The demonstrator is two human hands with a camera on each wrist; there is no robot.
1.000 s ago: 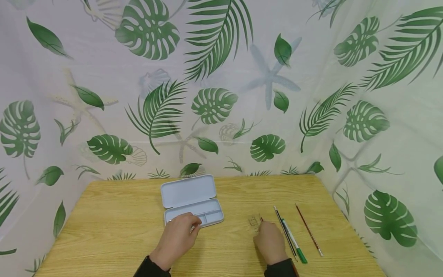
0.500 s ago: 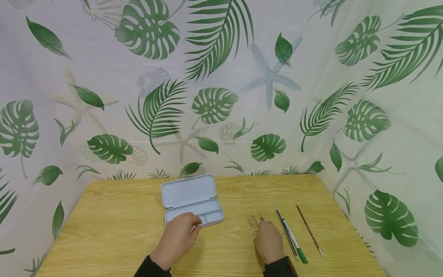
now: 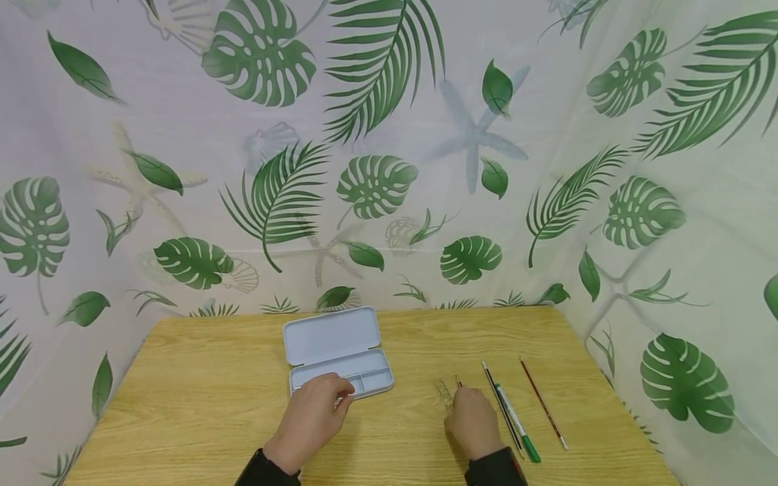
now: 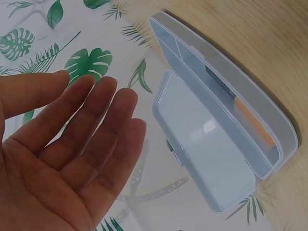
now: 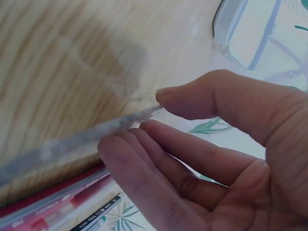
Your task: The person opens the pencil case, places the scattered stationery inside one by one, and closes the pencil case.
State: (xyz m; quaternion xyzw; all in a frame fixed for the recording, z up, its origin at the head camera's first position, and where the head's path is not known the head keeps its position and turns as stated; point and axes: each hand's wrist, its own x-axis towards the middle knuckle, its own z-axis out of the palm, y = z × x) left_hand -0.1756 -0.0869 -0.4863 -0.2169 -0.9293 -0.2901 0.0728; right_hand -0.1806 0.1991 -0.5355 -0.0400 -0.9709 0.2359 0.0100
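Observation:
A light blue pencil case (image 3: 331, 337) lies with its lid up near the table's middle. My left hand (image 3: 313, 418) is over its near left part, hiding some of the tray. In the left wrist view this hand's fingers (image 4: 127, 103) are loosely bent and hold nothing. To the right, my right hand (image 3: 474, 422) pinches a clear ruler (image 3: 445, 395) between thumb and fingers. Seen edge-on in the right wrist view, the ruler (image 5: 72, 144) appears tilted over the table. Beside that hand a red pencil (image 3: 459, 382) is mostly covered.
Right of the hand lie a dark pencil (image 3: 501, 408), a white marker with a green cap (image 3: 516, 424) and a dark red pencil (image 3: 543, 403). Inside the case is a dark and orange item (image 4: 252, 120). Leaf-patterned cloth (image 3: 389, 283) borders the wooden table (image 3: 200, 405).
The clear ruler has tilted in my right hand, and its visible part looks narrower, its markings fainter. The left hand and the case have stayed put.

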